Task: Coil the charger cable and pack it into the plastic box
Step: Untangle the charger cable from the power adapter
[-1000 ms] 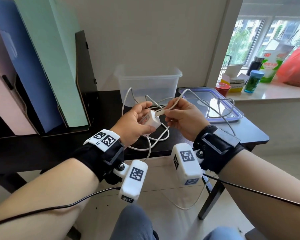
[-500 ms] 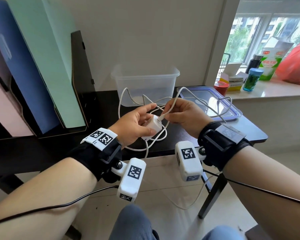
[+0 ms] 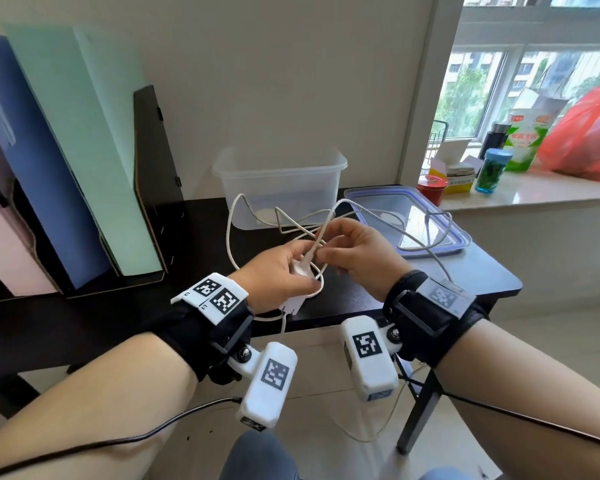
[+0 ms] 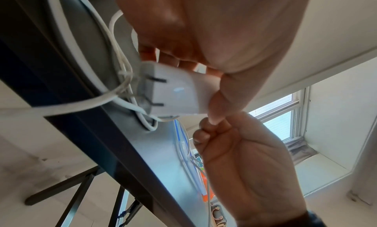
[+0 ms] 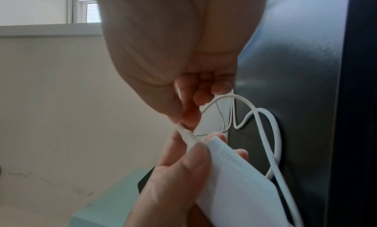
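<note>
Left hand (image 3: 278, 271) gripped the charger block (image 4: 179, 93); right hand (image 3: 357, 254) pinched the cable (image 3: 321, 237) at its plug. Loose loops lay on the bench (image 3: 361, 299) before the plastic box (image 3: 281, 185).

From my head camera the room is bright. Daylight comes in from the window (image 3: 534, 81) on my right, and it looks a bit washed out there. The lid (image 3: 426, 230) shines with a white patch of glare. Straight lines bend near the edges of the picture. My left wrist camera is dark down its left side, and the near cable (image 4: 61, 108) is fuzzy. My right wrist camera is soft all over; the charger (image 5: 240, 182) looks smeared.
</note>
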Available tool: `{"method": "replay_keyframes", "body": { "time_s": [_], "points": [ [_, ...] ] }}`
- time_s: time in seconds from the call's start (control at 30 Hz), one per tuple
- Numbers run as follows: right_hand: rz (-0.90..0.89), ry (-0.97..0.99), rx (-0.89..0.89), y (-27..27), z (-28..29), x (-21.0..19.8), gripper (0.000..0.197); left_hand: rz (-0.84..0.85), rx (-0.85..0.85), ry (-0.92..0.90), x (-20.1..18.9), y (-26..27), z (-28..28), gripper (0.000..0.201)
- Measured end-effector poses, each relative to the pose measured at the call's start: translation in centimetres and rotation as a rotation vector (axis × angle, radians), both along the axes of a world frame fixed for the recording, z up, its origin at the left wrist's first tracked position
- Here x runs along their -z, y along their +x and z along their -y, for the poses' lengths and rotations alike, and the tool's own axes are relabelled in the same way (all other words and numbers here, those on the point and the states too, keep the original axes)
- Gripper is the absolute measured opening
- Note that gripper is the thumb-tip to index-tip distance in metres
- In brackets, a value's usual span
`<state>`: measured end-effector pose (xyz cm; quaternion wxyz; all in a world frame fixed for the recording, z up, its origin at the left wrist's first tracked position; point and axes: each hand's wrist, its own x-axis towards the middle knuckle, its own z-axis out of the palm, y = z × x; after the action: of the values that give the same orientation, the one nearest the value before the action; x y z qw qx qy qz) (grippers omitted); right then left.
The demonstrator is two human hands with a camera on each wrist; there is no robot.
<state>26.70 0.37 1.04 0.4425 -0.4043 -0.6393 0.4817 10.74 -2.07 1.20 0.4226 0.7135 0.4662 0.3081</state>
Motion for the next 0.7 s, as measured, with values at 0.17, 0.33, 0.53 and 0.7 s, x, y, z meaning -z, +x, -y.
{"method": "replay_keyframes", "body": {
  "time_s": [0.17, 0.33, 0.53, 0.7],
  "points": [
    [0.057, 0.044, 0.415, 2.4, -1.7, 0.8, 0.029, 0.006, 0.019, -0.065, 0.4, 0.5, 0.0, 0.032],
    [0.268, 0.044, 0.525, 4.8, -3.3, 1.3, 0.062, 0.066, 0.069, -0.094, 0.1, 1.5, 0.2, 0.024],
    [0.659, 0.067, 0.493, 5.7, -3.7, 0.8, 0.043, 0.222, 0.077, -0.161, 0.2, 3.0, 0.4, 0.013],
    [0.951, 0.112, 0.454, 5.7, -3.5, -0.2, 0.026, 0.316, 0.055, -0.183, 0.4, 3.3, 0.3, 0.008]
  ]
}}
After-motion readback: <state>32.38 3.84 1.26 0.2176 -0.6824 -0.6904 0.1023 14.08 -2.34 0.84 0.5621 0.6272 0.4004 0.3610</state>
